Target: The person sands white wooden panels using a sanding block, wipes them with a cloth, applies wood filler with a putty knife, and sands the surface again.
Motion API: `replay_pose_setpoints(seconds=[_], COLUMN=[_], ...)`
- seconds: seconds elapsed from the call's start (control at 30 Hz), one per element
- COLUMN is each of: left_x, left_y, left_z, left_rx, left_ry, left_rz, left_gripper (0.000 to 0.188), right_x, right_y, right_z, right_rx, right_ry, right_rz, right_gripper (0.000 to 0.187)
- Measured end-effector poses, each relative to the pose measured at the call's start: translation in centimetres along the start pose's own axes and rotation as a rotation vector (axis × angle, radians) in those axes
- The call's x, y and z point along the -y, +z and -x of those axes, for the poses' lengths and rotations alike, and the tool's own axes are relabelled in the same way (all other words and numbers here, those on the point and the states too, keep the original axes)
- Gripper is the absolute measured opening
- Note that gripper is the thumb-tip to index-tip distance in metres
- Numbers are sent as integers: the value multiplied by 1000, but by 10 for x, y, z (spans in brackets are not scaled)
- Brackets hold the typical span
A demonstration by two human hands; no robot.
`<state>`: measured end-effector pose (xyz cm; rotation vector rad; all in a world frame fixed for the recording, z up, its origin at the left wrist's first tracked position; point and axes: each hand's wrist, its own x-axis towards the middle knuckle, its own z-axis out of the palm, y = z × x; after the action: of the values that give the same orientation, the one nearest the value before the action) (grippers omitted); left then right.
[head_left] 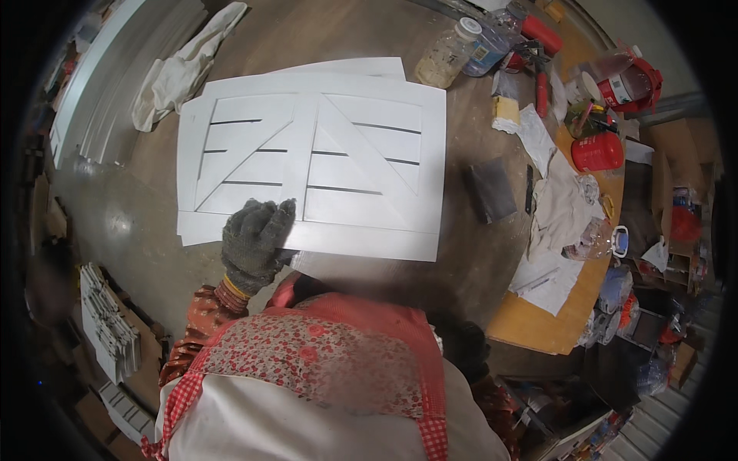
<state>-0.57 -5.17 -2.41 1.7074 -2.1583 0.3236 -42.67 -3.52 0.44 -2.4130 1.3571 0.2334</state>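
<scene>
A white panel (369, 238) with raised diagonal braces and dark slots lies on the brown worktable. Another white sheet (346, 69) peeks out from beneath its far edge. My left hand (255, 238), in a dark grey knit glove, rests on the panel's near edge, left of the middle. Its fingers are laid on the white surface and it holds nothing I can see. Low beside my right side is my right hand (463, 347), dark and in shadow. Its fingers cannot be made out, nor whether it holds anything.
A white cloth (184, 77) and stacked long white boards (115, 69) lie at the far left. Jars and bottles (450, 54) stand at the far right. A dark abrasive-looking sheet (492, 190), rags (565, 203) and a red tub (598, 152) are on the right.
</scene>
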Motion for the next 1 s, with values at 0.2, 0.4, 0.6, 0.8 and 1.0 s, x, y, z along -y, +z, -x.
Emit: replay_pose_setpoints(seconds=[0.2,0.4,0.6,0.8,1.0], left_x=[-4,-12,-49,-64,-58], left_y=[-8,-45,-55,-57,-34], left_z=[-18,-23,-2,36,58], left_rx=[-6,-69,-285,0,-124], left_ry=[-5,-188,-139,-432,-491], left_rz=[-40,371,-39,218,741], left_gripper=[61,78,56,48,35], right_x=[13,85,140,163,181], right_y=[-51,-83,-87,-83,-62], right_z=[-48,-154,-187,-201,-214], right_rx=[-271,-217,306,422,-110], right_ry=[7,-449,-565,-697,-906], right_rz=[-569,-735,-1132,-1044,-719], right_gripper=[33,43,44,50,32])
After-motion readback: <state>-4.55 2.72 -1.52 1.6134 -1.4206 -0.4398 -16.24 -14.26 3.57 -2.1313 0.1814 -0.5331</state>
